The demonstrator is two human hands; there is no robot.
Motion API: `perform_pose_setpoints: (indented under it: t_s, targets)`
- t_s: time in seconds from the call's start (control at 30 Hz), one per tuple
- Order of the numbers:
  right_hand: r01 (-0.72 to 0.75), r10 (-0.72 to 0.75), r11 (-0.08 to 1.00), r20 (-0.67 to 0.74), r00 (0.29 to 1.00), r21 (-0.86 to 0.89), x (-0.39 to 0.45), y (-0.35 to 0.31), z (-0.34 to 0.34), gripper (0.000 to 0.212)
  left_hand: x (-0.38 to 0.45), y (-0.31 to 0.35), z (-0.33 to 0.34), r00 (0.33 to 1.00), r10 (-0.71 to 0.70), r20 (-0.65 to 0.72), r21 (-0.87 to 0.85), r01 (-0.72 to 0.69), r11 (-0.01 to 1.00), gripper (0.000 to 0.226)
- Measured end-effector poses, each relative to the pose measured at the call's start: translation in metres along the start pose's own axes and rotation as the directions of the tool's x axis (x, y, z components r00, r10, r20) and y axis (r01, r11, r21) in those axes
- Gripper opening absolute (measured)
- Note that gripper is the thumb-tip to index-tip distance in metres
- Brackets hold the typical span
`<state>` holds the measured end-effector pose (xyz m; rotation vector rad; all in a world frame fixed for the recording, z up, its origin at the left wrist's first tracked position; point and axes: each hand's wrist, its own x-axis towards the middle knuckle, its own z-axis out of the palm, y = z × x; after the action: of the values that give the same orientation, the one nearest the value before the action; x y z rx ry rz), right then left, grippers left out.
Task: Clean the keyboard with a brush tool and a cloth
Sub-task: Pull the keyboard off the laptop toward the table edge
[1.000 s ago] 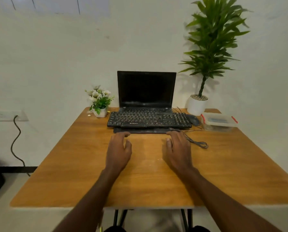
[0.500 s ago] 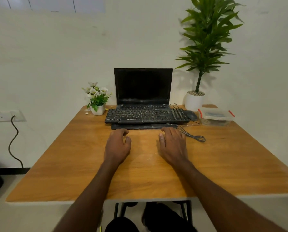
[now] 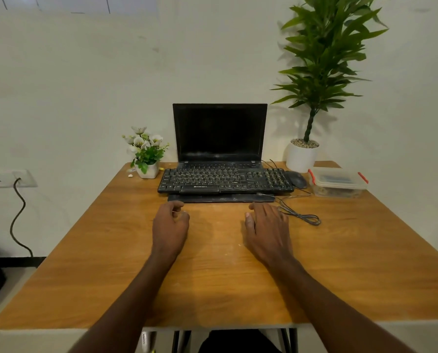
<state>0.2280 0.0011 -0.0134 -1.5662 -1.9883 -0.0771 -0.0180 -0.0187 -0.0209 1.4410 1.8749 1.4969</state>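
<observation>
Both hands rest on the wooden bench, near the middle and just short of the computer gear. The left hand lies palm down with its fingers loosely curled inward and nothing in them. The right hand lies flat with its fingers relaxed and nearly straight, also holding nothing; its fingertips come close to a thin grey cable looped on the bench to its right. The black keyboard sits at the far middle of the bench, set across the base of an open laptop whose screen is dark, with the laptop's front edge showing just nearer than the keyboard. A dark mouse lies right of the keyboard, and right of that stands a clear lidded box with red clips. A small flower pot stands at the far left, and a tall potted plant at the far right.
</observation>
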Motion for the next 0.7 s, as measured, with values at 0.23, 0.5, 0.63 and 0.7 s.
perform_pose_setpoints:
  t_s: [0.23,0.5,0.63,0.7]
  targets:
    - [-0.188,0.252,0.881,-0.093,0.963,0.435,0.009,0.010,-0.002,0.020,0.012,-0.008,-0.009,0.998,-0.014,-0.062,-0.103,0.007,0.995,0.034]
    - [-0.327,0.399,0.871,-0.139,0.906,0.367,0.078,0.067,0.016,0.034,0.074,-0.020,-0.014,0.958,-0.146,-0.247,-0.121,0.119,0.985,0.052]
    - [-0.401,0.454,0.867,-0.139,0.880,0.295,0.098,0.089,0.024,0.033,0.081,-0.028,-0.007,0.991,-0.118,-0.063,-0.020,0.117,0.993,0.055]
    - [-0.427,0.490,0.832,-0.107,0.865,0.355,0.103,0.094,0.026,0.028,0.088,-0.033,-0.005,0.989,-0.137,-0.053,-0.026,0.136,0.990,0.054]
